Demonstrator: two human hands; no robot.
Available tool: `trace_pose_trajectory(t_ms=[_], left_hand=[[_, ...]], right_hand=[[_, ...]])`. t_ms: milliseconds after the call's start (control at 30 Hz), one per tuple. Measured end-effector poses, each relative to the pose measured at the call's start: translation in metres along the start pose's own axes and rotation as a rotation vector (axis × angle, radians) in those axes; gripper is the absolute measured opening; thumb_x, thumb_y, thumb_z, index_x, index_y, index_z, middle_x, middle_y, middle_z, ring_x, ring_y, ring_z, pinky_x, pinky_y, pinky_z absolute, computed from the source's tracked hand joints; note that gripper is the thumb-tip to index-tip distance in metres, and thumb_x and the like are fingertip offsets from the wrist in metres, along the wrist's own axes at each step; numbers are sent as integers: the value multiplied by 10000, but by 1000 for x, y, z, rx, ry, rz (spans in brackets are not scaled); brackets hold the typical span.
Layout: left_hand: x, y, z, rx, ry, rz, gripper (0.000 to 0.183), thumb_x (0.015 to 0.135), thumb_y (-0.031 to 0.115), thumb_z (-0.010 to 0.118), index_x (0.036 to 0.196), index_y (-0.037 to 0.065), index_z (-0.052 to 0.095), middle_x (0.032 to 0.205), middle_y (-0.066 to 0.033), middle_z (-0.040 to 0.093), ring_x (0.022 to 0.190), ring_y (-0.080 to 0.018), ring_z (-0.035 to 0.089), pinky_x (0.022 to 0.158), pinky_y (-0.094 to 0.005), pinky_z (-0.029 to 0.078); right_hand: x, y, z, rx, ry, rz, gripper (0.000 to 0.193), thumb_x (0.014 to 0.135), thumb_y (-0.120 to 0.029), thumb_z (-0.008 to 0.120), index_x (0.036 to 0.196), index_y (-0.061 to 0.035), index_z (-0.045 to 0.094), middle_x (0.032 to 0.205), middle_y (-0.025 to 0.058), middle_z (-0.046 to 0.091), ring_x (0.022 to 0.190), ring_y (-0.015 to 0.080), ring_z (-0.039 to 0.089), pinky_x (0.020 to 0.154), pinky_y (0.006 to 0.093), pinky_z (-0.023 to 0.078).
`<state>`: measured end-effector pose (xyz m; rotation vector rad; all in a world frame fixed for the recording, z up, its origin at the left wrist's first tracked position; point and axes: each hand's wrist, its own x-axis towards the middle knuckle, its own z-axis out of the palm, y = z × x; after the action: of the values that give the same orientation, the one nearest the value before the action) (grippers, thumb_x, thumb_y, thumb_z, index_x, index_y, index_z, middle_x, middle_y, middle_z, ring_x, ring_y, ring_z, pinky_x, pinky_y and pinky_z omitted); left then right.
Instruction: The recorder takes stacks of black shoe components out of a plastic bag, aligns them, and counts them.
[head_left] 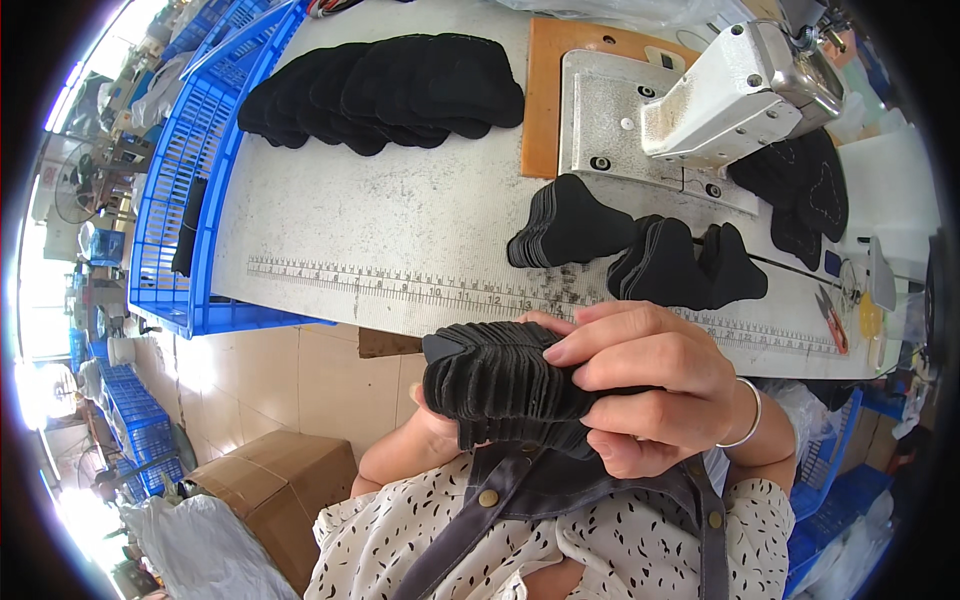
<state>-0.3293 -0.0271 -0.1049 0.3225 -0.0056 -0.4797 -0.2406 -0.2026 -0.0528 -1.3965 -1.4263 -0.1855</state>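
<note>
A thick stack of black cut fabric pieces (495,380) is held up on edge just off the table's front edge, its many layers facing upward. My left hand (437,422) grips the stack from its left and underneath, mostly hidden behind it. My right hand (660,385) is closed around the right end, fingertips pressing on the layers. On the table beyond lie smaller piles of similar black pieces, one a left pile (568,222) and another a right pile (665,262), close together.
A white sewing machine (720,100) stands at the back right. Overlapping black panels (385,90) spread across the far left. A printed ruler (430,292) runs along the front edge; red-handled snips (832,322) lie right. A blue crate (160,230) and cardboard box (275,490) stand left.
</note>
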Motion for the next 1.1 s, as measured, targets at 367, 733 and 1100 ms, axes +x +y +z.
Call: trace_pose_trajectory(t_ms=[367, 733, 1100], left_hand=[[-4, 2, 8, 136, 262, -109, 1275, 308, 666, 866, 1286, -6, 398, 1184, -53, 531, 1093, -118, 559, 1003, -269, 458], [-3, -4, -5, -55, 4, -15, 1285, 290, 665, 865, 1284, 0, 397, 1157, -49, 546, 1072, -125, 576, 990, -273, 475], [0, 1, 6, 92, 272, -133, 1139, 422, 616, 871, 1272, 6, 419, 1160, -71, 550, 1067, -140, 578, 977, -280, 484]], right_hand=[[0, 1, 0, 1, 12, -11, 75, 760, -89, 650, 768, -42, 591, 943, 103, 567, 860, 300, 663, 811, 430, 546], [0, 1, 2, 3, 36, -14, 72, 745, -68, 647, 761, -36, 585, 1014, 138, 611, 839, 294, 662, 787, 418, 549], [0, 3, -1, 39, 16, 16, 115, 727, -71, 605, 836, -38, 586, 939, 126, 637, 805, 301, 657, 774, 432, 542]])
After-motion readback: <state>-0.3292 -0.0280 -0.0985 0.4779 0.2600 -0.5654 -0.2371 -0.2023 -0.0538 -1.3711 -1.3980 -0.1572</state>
